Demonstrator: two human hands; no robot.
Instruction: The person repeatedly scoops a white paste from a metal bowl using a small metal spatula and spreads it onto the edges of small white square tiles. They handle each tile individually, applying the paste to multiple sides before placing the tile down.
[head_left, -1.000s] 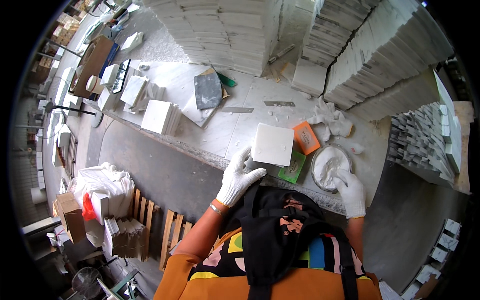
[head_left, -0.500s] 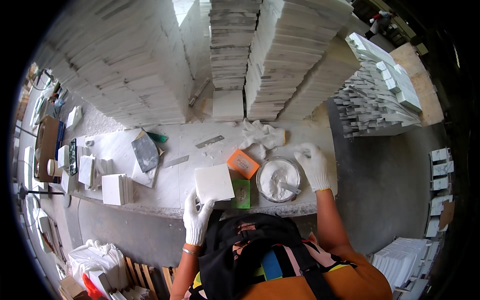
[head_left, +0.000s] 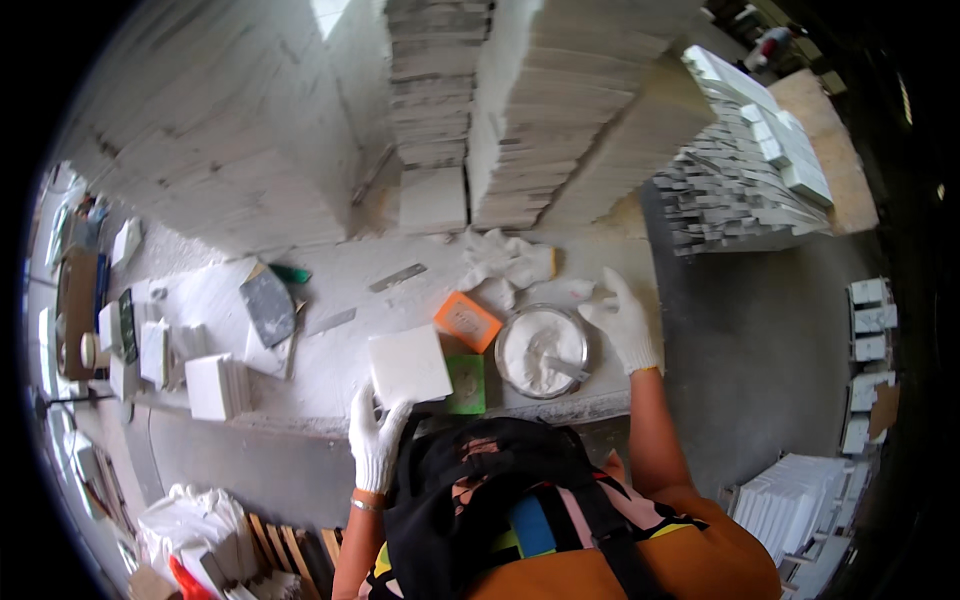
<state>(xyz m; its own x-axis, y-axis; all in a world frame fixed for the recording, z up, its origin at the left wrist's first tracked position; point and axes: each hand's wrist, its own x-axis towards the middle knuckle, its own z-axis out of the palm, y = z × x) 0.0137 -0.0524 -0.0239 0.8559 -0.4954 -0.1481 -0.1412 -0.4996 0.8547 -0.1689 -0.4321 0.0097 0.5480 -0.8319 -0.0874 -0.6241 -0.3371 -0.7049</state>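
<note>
My left hand, in a white knit glove, grips the near left corner of a square white tile. The tile partly covers a green block, and some of my fingertips are hidden at its edge. On the right, my gloved right hand is empty, its thumb and fingers spread. It is beside a round clear bowl of white paste, apart from its rim. A metal scraper blade rests in the paste. An orange block lies between tile and bowl.
Spare white gloves lie beyond the bowl. Two flat metal strips and a grey slab are on the bench. White tile pieces stand at left. Tall tile stacks rise behind; another person is far right.
The fingers of my right hand have uncurled and spread, and the hand sits slightly farther from the bowl. My left hand stays on the tile. The whole view has shifted a little.
</note>
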